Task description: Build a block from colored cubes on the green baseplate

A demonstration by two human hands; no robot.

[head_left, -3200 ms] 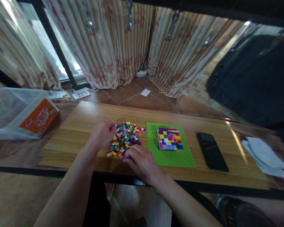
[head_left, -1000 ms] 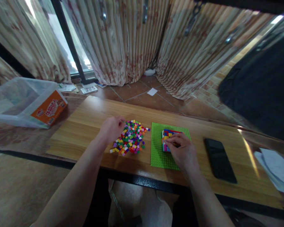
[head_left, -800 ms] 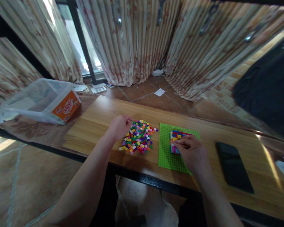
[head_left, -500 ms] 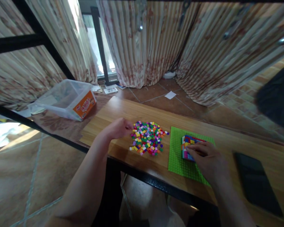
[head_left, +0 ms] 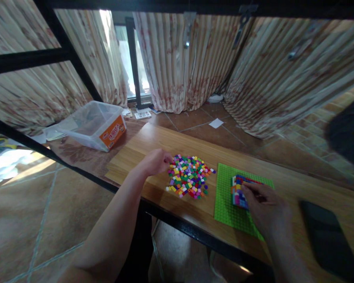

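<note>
A loose pile of small multicoloured building bricks (head_left: 188, 177) lies on the wooden table. At its left edge rests my left hand (head_left: 158, 162), fingers curled; whatever they may hold is hidden. To the right of the pile is a green baseplate (head_left: 224, 204). On it stands a low block of joined bricks (head_left: 238, 198) in blue, orange, purple, white and other colours. My right hand (head_left: 267, 202) reaches over this block and covers its right part. Thumb and fingers are drawn together at the block's top, and anything between them is too small to make out.
A dark phone (head_left: 330, 236) lies on the table right of my right hand. Beyond the table's left end sits a clear plastic bin (head_left: 91, 122) with an orange label. Black metal bars (head_left: 29, 61) cross the upper left, and striped curtains (head_left: 165, 63) hang behind.
The camera view has shifted, so everything sits slightly lower and further right. Both hands keep nearly the same places, the left by the pile and the right at the brick block.
</note>
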